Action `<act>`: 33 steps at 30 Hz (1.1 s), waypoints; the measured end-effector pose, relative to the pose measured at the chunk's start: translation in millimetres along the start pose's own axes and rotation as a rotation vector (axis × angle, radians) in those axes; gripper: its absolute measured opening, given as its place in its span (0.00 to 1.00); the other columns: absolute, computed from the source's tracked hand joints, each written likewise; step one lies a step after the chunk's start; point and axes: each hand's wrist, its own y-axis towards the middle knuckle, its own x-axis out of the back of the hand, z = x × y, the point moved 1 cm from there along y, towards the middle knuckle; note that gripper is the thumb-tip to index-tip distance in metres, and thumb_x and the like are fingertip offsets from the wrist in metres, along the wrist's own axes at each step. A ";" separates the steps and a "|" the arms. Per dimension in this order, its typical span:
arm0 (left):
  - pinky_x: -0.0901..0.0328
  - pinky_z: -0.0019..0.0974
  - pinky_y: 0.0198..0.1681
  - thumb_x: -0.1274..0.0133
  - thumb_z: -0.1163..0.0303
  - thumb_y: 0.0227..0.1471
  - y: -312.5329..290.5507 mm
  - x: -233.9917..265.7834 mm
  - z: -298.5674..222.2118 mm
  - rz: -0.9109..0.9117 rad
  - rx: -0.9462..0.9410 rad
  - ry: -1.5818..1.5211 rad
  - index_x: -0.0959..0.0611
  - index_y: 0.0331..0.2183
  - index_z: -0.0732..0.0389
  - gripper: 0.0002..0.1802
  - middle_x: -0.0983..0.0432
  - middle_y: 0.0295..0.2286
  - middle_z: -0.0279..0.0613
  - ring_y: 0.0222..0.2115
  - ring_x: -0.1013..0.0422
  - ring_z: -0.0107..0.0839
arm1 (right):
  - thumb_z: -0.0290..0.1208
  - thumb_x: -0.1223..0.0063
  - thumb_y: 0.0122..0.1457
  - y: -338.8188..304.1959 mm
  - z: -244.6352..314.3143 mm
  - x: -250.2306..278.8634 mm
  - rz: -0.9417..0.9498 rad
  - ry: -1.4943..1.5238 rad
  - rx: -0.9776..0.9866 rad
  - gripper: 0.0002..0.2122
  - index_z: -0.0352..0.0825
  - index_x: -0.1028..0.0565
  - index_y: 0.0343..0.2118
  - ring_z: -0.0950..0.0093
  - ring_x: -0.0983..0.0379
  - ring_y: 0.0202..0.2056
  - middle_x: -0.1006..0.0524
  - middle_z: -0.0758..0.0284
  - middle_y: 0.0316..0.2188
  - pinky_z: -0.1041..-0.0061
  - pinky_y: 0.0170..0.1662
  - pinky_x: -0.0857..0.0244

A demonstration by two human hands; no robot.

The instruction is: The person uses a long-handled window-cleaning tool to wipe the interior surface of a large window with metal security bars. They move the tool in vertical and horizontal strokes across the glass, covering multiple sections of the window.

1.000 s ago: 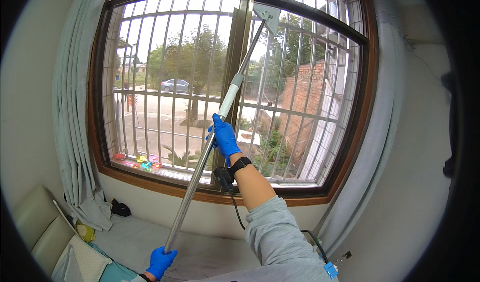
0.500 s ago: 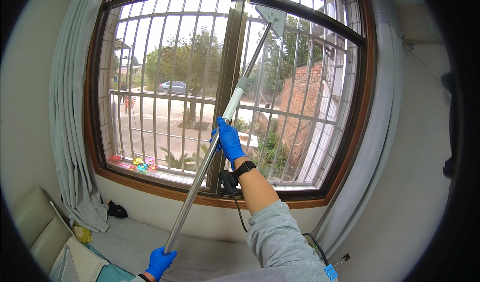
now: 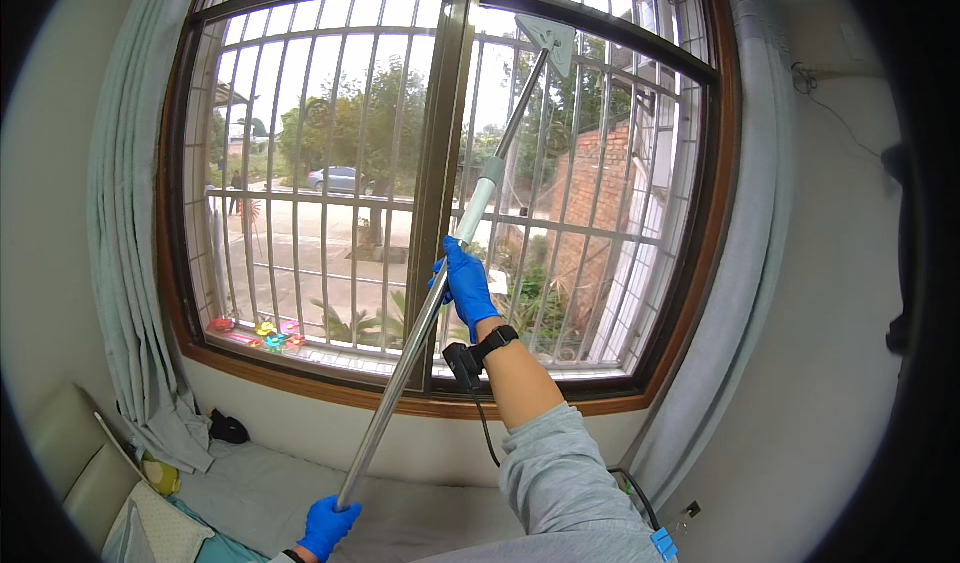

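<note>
Both my hands, in blue gloves, grip a long-handled window mop (image 3: 398, 378) that slants up to the right. My left hand (image 3: 328, 527) is closed round the low end of the metal pole, over the bed. Farther up, my right hand (image 3: 470, 285) wraps the pole just under its pale sleeve. The flat triangular head (image 3: 548, 41) lies at the top of the right windowpane (image 3: 520, 153), close to the upper frame. A black strap with a small device (image 3: 467, 363) circles my right wrist, and a cable hangs from it.
Metal bars stand outside the glass. Grey curtains (image 3: 135, 213) (image 3: 765, 163) hang at both sides. Colourful small toys (image 3: 275, 335) lie along the sill at lower left. Below is a bed with a grey sheet (image 3: 260, 478), a pillow (image 3: 165, 523) and a padded headboard (image 3: 85, 463).
The mop head has shifted slightly right and down relative to the window frame. My hands keep their hold on the pole, and the view has turned a little.
</note>
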 end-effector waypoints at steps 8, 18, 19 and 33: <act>0.36 0.30 0.18 0.40 0.57 0.41 -6.2 -13.2 5.1 0.045 0.027 0.008 0.23 0.21 0.63 0.18 0.28 0.14 0.37 0.14 0.32 0.24 | 0.56 0.53 0.53 -8.5 -8.2 13.8 -0.004 0.006 -0.001 0.25 0.32 0.31 0.22 0.74 0.29 0.15 0.31 0.66 0.13 0.77 0.14 0.38; 0.45 0.35 0.14 0.44 0.55 0.45 -29.1 -7.9 23.0 -0.036 -0.221 0.103 0.24 0.12 0.57 0.20 0.36 0.07 0.33 0.10 0.40 0.24 | 0.57 0.55 0.54 -49.0 -27.4 18.0 -0.009 -0.059 -0.051 0.25 0.33 0.31 0.23 0.75 0.29 0.14 0.30 0.65 0.12 0.80 0.11 0.41; 0.45 0.35 0.14 0.44 0.55 0.45 -32.8 -4.4 27.5 -0.030 -0.209 0.084 0.24 0.12 0.57 0.20 0.36 0.07 0.33 0.10 0.41 0.24 | 0.56 0.55 0.54 -56.1 -29.5 18.3 -0.011 -0.062 -0.036 0.25 0.33 0.31 0.22 0.75 0.29 0.14 0.30 0.65 0.12 0.80 0.11 0.40; 0.43 0.34 0.15 0.41 0.58 0.41 -44.9 56.4 109.2 0.137 -0.028 0.461 0.25 0.18 0.57 0.15 0.35 0.11 0.33 0.12 0.39 0.26 | 0.50 0.59 0.59 -194.4 -66.6 51.4 0.014 0.065 -0.337 0.21 0.32 0.29 0.27 0.75 0.27 0.19 0.24 0.60 0.23 0.82 0.17 0.35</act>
